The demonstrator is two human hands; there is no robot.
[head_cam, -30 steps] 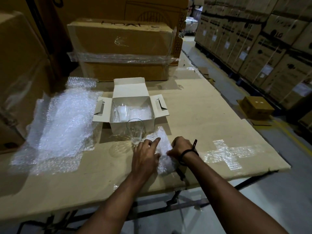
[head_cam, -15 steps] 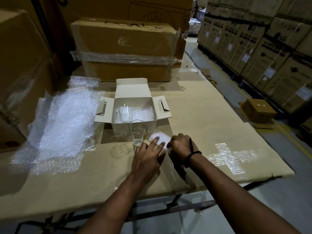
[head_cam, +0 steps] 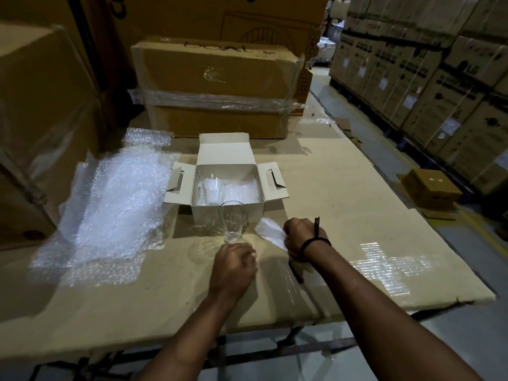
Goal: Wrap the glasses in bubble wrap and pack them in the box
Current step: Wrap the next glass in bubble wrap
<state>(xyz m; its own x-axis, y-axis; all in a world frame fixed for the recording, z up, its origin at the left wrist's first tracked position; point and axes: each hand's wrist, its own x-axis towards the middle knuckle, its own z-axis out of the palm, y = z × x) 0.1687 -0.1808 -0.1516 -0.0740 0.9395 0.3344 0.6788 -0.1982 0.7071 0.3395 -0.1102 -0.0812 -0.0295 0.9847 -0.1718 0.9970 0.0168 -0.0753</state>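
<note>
A bare clear glass stands upright on the cardboard-covered table, just in front of the open white box. Inside the box lie bubble-wrapped glasses. My right hand grips a small bubble-wrapped bundle to the right of the bare glass. Just below the glass's base, my left hand lies with its fingers curled under, apart from the bundle. I see nothing in it.
Loose bubble wrap sheets spread over the table's left side. A large taped carton stands behind the white box and another big carton at the far left. Stacked cartons line the aisle on the right, with a small box on the floor.
My left hand has come off the bundle and drawn back toward me with fingers curled. My right hand keeps the bundle and has lifted it slightly toward the box.
</note>
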